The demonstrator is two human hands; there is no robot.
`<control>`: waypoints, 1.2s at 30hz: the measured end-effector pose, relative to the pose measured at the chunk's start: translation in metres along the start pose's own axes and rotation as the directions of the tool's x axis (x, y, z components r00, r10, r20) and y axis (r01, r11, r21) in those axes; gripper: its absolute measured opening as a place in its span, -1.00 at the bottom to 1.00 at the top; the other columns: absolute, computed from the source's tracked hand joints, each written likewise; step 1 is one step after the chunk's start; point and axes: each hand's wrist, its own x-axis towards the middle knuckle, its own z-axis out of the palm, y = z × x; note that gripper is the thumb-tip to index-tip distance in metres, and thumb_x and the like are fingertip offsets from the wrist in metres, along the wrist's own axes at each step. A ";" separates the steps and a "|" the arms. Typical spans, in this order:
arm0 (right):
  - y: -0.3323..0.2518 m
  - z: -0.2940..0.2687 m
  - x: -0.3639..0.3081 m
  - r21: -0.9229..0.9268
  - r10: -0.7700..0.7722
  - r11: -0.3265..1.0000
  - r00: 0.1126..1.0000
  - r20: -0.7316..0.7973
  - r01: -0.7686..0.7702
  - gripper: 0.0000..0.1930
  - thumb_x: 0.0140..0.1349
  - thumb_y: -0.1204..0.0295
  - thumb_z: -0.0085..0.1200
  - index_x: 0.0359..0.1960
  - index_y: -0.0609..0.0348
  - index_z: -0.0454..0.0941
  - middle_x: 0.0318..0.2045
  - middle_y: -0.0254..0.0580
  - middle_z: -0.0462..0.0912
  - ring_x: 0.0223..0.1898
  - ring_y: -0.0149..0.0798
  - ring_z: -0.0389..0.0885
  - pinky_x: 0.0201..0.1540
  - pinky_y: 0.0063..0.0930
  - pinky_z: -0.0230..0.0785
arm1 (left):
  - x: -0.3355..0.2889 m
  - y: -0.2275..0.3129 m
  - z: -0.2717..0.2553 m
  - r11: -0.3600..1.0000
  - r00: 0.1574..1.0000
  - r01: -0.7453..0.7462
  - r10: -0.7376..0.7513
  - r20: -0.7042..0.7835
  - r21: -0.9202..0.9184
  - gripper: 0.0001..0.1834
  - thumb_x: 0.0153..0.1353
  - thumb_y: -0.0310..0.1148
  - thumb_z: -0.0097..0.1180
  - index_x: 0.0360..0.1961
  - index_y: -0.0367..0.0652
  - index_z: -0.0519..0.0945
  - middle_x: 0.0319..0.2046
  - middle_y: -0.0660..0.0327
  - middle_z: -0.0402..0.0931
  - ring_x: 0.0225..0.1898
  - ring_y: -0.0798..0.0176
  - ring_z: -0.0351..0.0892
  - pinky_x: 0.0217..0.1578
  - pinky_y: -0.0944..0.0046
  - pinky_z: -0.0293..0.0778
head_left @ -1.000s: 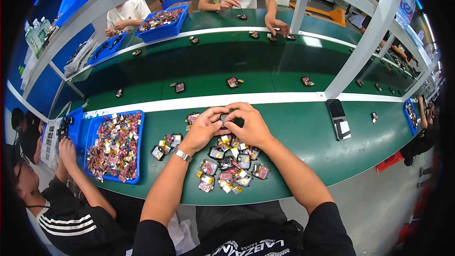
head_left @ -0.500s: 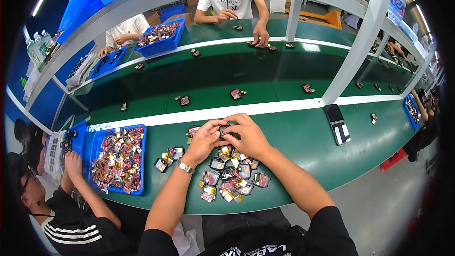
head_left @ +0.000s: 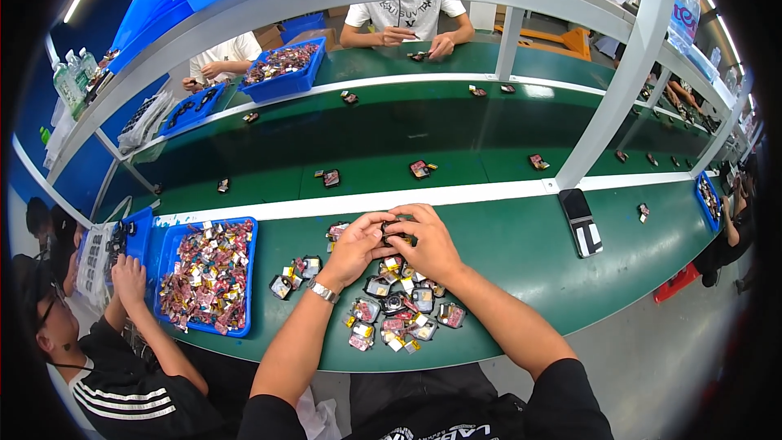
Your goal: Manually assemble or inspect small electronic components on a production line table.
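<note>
My left hand [head_left: 356, 247] and my right hand [head_left: 427, 238] meet over the green workbench [head_left: 521, 261], fingertips pinched together on one small dark part [head_left: 393, 232] held between them. A watch sits on my left wrist. Directly under and in front of my hands lies a pile of several small black, red and yellow parts [head_left: 399, 310]. A few more of the same parts [head_left: 292, 275] lie to the left of my left forearm.
A blue bin [head_left: 171, 253] full of mixed small parts stands at my left, with a seated person's hand [head_left: 129, 270] beside it. Loose parts ride the dark green conveyor belt [head_left: 366, 134] beyond. A black device [head_left: 580, 220] lies at right. Other people work across the belt.
My hands stay joined on the small part in nearly the same spot. The view has shifted slightly, and parts on the conveyor sit in different places.
</note>
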 end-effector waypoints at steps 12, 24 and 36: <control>0.000 0.006 0.001 0.144 0.007 0.990 1.000 -0.020 -0.004 -0.79 0.01 0.58 0.22 -0.27 0.11 0.71 0.04 -0.13 0.58 0.10 -0.07 0.49 0.12 -0.24 0.40 | -0.001 -0.006 -0.002 0.997 0.997 -0.074 0.074 -0.033 -0.008 -0.71 0.43 -0.45 -0.10 0.13 -0.24 0.36 0.07 0.08 0.48 0.08 0.24 0.54 0.09 0.15 0.57; -0.003 0.005 0.000 0.053 -0.060 0.997 0.995 -0.079 0.064 -0.82 0.02 0.57 0.20 -0.29 0.18 0.67 0.11 -0.10 0.52 0.17 0.01 0.41 0.20 -0.19 0.32 | 0.002 -0.009 -0.001 0.989 0.990 -0.140 0.140 -0.022 -0.038 -0.73 0.44 -0.46 -0.13 0.12 -0.25 0.36 0.22 0.04 0.38 0.14 0.20 0.51 0.14 0.13 0.52; -0.011 -0.007 0.009 -0.003 -0.159 0.987 0.983 -0.096 0.159 -0.85 0.00 0.60 0.18 -0.34 0.20 0.61 -0.12 -0.17 0.56 -0.04 -0.07 0.53 -0.03 -0.27 0.46 | 0.001 -0.006 0.005 0.996 0.991 -0.085 0.083 -0.110 -0.016 -0.67 0.43 -0.43 -0.09 0.17 -0.25 0.33 0.12 0.10 0.45 0.09 0.23 0.53 0.13 0.12 0.52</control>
